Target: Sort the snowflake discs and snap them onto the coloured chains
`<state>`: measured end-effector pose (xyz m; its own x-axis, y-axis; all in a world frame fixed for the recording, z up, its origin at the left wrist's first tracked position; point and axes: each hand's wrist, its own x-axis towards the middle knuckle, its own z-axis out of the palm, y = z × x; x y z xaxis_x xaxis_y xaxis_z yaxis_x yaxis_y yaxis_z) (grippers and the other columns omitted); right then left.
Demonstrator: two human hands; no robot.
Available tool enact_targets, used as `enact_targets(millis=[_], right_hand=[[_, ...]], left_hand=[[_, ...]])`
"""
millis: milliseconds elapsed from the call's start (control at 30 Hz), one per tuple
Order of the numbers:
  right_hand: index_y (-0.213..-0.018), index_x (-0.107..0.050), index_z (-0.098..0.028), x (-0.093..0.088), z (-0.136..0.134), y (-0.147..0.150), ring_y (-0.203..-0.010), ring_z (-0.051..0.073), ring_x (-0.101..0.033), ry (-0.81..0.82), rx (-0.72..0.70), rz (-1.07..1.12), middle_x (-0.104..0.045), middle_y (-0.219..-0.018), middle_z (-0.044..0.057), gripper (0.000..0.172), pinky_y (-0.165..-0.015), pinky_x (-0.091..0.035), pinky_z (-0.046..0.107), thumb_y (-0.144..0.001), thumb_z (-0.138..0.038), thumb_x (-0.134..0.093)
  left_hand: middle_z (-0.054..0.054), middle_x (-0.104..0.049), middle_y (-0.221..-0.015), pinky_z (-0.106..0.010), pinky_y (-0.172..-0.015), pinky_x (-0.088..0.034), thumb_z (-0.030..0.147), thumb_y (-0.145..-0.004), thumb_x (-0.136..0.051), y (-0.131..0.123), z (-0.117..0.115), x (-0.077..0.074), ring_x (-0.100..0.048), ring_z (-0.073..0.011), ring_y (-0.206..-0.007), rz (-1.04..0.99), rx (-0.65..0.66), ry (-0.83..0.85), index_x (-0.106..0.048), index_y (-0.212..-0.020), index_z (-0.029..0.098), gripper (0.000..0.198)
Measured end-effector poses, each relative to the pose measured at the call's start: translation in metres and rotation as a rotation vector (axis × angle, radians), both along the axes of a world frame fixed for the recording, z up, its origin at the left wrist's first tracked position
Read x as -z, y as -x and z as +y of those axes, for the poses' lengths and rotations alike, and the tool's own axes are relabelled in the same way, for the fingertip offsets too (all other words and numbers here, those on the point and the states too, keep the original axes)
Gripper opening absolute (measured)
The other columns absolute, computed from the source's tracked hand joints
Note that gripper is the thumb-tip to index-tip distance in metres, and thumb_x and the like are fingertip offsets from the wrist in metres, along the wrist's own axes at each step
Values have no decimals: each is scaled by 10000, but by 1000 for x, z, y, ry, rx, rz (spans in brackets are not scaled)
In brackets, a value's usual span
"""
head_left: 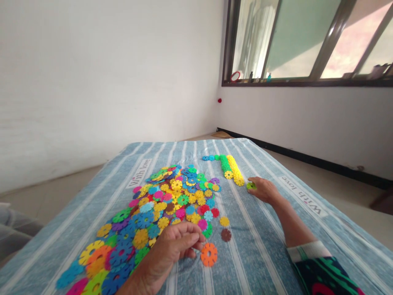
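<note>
The small lime-green plastic flower-shaped disc (251, 185) sits pinched at the fingertips of the right hand (264, 189), which rests on the cloth to the right of the big heap of many-coloured plastic flower discs (159, 205), beyond the heap's far right edge. The fingers of that hand are drawn together on the disc.

Just beside the disc, farther from the heap's near end, lies a curved row of stacked yellow discs (235, 170), with a row of stacked green discs (225, 163) touching it on the side towards the heap.

At the heap's near right corner the left hand (175, 246) lies knuckles up, fingers curled in loosely; whether it holds anything cannot be told. A flat orange plastic flower disc (209, 254) lies just beside its fingertips, away from the heap. A brown disc (226, 234) and a single yellow disc (224, 221) lie apart, just off the heap's right edge.

Under the heap spreads a blue-and-white striped cloth (264, 246) printed "With love". The right forearm wears a dark sleeve with green pattern and white cuff (322, 266).
</note>
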<state>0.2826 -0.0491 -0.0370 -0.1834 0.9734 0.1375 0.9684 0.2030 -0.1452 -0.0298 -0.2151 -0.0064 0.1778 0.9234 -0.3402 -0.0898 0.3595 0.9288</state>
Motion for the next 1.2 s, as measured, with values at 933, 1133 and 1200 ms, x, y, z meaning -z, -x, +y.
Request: enact_targets(millis=[933, 1133, 1200], right_hand=[[-1080, -680, -208, 8, -53, 35, -758, 252, -668, -352, -62, -21, -696, -1068, 92, 340, -557, -443, 317, -908, -407, -465], [-925, -690, -224, 8, -84, 78, -667, 188, -649, -466, -262, 40, -702, -866, 51, 271, -515, -376, 263, -924, -363, -458], [-889, -681, -221, 14, -92, 92, -654, 169, -648, -411, -402, 92, -688, -821, 37, 294, -532, -380, 258, -945, -355, -425]], left_hand=[[25, -599, -635, -254, -606, -399, 391, -697, -605, 118, -59, -30, -543, -138, -628, 819, -208, -255, -636, -732, 169, 227], [12, -584, -689, -255, -636, -376, 252, -700, -525, 128, -87, -12, -558, -158, -691, 1291, -70, -215, -576, -684, 193, 80], [-12, -610, -784, -267, -690, -388, 244, -704, -533, 124, -91, -9, -576, -183, -789, 1395, -34, -229, -608, -746, 201, 96]])
